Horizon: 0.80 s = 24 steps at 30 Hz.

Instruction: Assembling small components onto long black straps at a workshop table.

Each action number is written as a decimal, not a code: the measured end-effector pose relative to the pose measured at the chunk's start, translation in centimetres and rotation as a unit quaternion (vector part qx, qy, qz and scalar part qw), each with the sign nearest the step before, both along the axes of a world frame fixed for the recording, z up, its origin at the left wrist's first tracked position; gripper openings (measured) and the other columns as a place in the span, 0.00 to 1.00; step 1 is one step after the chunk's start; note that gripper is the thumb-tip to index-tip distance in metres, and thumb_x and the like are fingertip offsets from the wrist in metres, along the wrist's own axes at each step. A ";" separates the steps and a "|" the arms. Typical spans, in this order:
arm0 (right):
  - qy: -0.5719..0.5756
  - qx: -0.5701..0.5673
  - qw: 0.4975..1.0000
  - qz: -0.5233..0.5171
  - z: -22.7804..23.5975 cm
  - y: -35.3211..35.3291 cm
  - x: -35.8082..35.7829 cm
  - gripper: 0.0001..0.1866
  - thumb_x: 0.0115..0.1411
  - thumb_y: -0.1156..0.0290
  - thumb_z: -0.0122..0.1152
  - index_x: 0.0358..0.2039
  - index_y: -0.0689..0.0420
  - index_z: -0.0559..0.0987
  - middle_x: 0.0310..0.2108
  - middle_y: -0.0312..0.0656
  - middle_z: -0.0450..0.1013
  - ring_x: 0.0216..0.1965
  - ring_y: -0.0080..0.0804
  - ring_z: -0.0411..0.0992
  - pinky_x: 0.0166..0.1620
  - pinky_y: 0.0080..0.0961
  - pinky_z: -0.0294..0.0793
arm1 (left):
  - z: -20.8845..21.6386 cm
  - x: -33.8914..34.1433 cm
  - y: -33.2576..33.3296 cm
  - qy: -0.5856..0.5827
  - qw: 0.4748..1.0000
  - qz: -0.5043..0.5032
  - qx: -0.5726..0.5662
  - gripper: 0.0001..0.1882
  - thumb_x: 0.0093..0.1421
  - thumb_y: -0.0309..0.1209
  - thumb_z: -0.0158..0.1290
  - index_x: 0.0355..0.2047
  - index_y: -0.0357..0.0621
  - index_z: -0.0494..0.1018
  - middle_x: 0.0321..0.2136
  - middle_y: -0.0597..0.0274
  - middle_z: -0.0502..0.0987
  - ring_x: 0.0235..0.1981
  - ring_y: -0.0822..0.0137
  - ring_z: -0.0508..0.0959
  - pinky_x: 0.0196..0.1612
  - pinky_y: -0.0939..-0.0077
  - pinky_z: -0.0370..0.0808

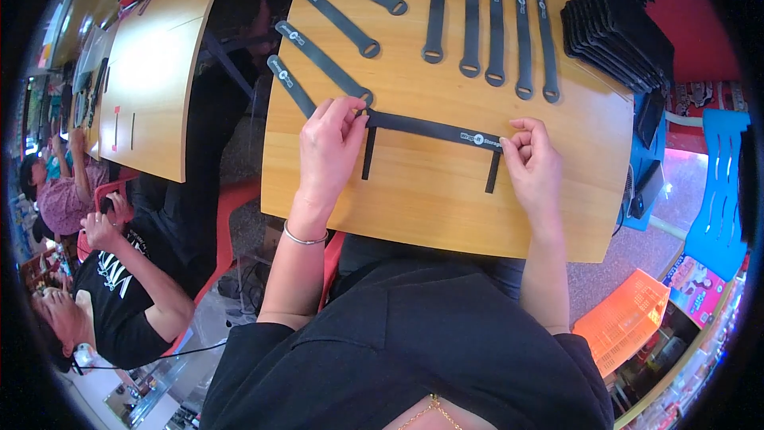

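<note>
A dark grey strap [430, 128] with white lettering stretches almost level between my hands, low over the wooden table [446, 223]. Its left end is pinched by the thumb and fingers of my left hand [328, 137]. At the other end, my right hand [532, 161] grips it between thumb and fingertips. Below the strap, two thin black strips [368, 154] lie on the tabletop, one near each end. Just past my left hand, similar slotted straps [325, 56] lie slanted, and my fingers partly cover the nearest one. Several more straps [472, 20] lie side by side farther back.
A thick pile of dark straps [617, 36] sits at the table's right edge. An orange basket [622, 322] and a blue plastic chair [720, 191] are at the right. Leftward, a co-worker in black [131, 271] sits beside another wooden table [159, 56].
</note>
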State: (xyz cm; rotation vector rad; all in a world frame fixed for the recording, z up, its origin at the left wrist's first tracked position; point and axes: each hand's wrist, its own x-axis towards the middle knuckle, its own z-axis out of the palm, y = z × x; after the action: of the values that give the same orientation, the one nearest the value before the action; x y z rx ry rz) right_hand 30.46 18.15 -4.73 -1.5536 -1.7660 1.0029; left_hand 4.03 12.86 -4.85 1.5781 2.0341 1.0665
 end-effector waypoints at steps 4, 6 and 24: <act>-0.018 0.015 1.000 0.002 0.1 -0.1 -0.1 0.13 0.53 0.77 0.60 0.39 0.58 0.71 0.18 0.35 0.68 0.16 0.21 0.65 0.22 0.20 0.64 | 0.0 0.1 0.0 0.007 1.000 0.001 0.002 0.07 0.50 0.19 0.56 0.31 0.38 0.73 0.19 0.60 0.69 0.18 0.67 0.70 0.22 0.74 0.67; -0.024 0.027 0.999 0.006 0.2 -0.2 -0.2 0.13 0.52 0.77 0.61 0.39 0.58 0.71 0.18 0.36 0.68 0.16 0.22 0.65 0.21 0.21 0.64 | 0.0 0.0 0.0 0.010 1.000 0.001 0.002 0.07 0.50 0.19 0.56 0.31 0.39 0.73 0.19 0.60 0.69 0.18 0.67 0.70 0.22 0.74 0.67; -0.073 0.104 0.992 -0.023 0.2 -0.8 -0.5 0.11 0.50 0.78 0.61 0.35 0.58 0.73 0.31 0.43 0.68 0.30 0.35 0.69 0.32 0.29 0.69 | 0.3 0.3 -0.4 0.149 0.987 0.002 0.067 0.06 0.49 0.22 0.58 0.29 0.40 0.74 0.22 0.60 0.71 0.23 0.64 0.72 0.26 0.72 0.69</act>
State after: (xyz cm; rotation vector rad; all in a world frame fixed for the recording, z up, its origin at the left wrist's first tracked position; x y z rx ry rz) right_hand 30.01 17.32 -4.56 -1.5598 -1.8582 0.6738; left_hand 4.28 12.43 -4.54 1.9014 2.1945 1.0390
